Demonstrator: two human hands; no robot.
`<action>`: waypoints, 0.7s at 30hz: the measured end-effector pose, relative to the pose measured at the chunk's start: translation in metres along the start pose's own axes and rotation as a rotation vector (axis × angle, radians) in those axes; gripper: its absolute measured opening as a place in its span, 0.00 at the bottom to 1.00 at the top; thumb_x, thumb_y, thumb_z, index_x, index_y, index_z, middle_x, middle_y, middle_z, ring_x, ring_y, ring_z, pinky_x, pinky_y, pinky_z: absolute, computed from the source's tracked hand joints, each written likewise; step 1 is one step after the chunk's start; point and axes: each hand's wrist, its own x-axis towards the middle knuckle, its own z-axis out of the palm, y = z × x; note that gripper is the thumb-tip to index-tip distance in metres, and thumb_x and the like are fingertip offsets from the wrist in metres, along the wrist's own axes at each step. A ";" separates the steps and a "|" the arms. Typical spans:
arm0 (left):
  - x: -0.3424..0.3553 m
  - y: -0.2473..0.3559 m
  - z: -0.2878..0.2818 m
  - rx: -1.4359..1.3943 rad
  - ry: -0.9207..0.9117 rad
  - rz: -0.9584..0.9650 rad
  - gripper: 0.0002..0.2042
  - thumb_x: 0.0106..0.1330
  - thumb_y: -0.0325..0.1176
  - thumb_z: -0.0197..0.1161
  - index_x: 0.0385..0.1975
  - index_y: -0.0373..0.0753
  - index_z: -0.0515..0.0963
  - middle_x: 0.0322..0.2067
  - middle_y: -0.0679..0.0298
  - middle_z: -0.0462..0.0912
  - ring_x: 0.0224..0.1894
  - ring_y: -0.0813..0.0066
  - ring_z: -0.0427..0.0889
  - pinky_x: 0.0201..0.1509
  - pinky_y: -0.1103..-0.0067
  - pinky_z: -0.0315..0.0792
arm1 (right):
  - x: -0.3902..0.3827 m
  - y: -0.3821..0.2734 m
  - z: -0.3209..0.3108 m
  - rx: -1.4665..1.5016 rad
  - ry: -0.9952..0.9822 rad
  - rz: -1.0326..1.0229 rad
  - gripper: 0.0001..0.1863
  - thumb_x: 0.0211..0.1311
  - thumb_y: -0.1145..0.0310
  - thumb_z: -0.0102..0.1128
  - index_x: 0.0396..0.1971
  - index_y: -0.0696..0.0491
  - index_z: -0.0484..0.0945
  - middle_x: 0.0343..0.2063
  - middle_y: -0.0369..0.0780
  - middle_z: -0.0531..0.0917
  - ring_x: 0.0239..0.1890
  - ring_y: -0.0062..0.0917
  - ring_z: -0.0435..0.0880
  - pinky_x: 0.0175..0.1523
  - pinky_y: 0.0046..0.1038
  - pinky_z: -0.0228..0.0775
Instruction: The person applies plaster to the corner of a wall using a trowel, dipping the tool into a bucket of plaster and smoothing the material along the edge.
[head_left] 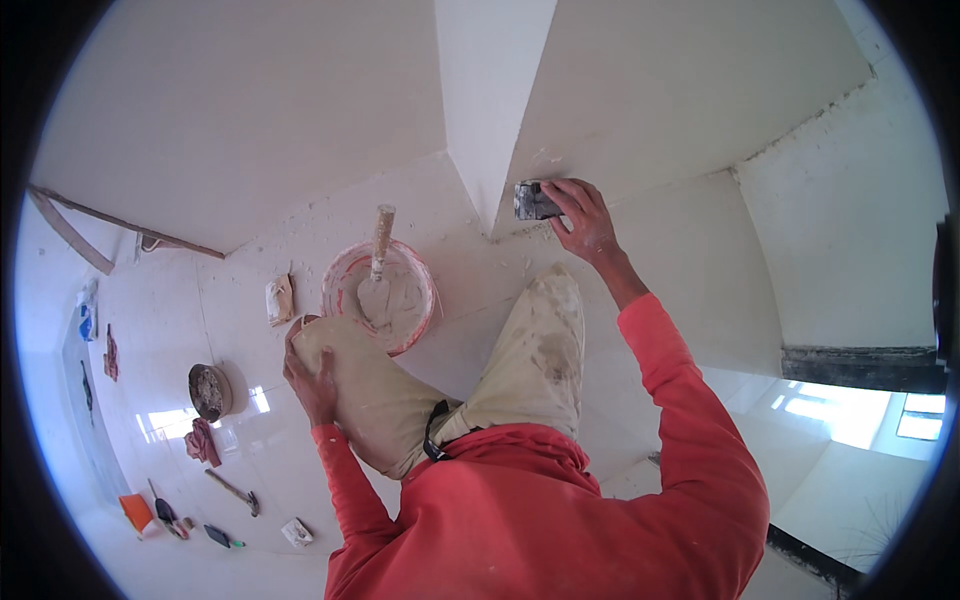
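Observation:
My right hand grips a small dark putty-stained block at the lower edge of a white wall, just right of a projecting corner. My left hand rests on my left knee with fingers apart, holding nothing. Beyond that knee stands a pink-rimmed bucket of pale paste, with a putty-crusted tool handle standing up in it. A small cream-coloured packet lies on the tiled floor left of the bucket.
At left are a round tin, crumpled cloths, a hammer, an orange scraper, other tools and a small packet. Curved strips lean at the wall's foot, upper left. A dark ledge runs at right.

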 end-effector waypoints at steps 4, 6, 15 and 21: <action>-0.002 -0.009 -0.003 0.046 -0.002 0.064 0.37 0.64 0.44 0.66 0.69 0.34 0.59 0.67 0.49 0.65 0.66 0.48 0.61 0.70 0.60 0.57 | 0.028 -0.024 -0.018 0.015 0.184 -0.074 0.36 0.43 0.73 0.73 0.59 0.43 0.77 0.55 0.33 0.75 0.55 0.32 0.74 0.61 0.34 0.68; 0.002 -0.005 -0.003 0.055 -0.005 0.049 0.37 0.64 0.45 0.66 0.69 0.34 0.59 0.66 0.48 0.65 0.66 0.48 0.61 0.70 0.60 0.57 | 0.052 -0.035 -0.023 -0.038 0.298 -0.124 0.33 0.44 0.71 0.73 0.56 0.42 0.78 0.53 0.32 0.76 0.54 0.30 0.75 0.57 0.34 0.68; 0.002 -0.004 0.002 0.034 0.001 0.022 0.38 0.63 0.46 0.67 0.68 0.33 0.60 0.66 0.47 0.64 0.66 0.47 0.61 0.70 0.60 0.58 | 0.015 0.010 0.010 -0.294 0.224 -0.262 0.23 0.48 0.69 0.73 0.47 0.40 0.82 0.47 0.27 0.78 0.48 0.25 0.76 0.47 0.31 0.67; 0.004 -0.014 0.004 0.076 0.014 0.026 0.37 0.63 0.45 0.66 0.68 0.33 0.60 0.67 0.48 0.64 0.67 0.47 0.60 0.70 0.59 0.58 | 0.067 -0.014 -0.006 -0.287 0.503 -0.350 0.18 0.47 0.68 0.75 0.40 0.40 0.82 0.43 0.27 0.79 0.46 0.24 0.76 0.47 0.30 0.65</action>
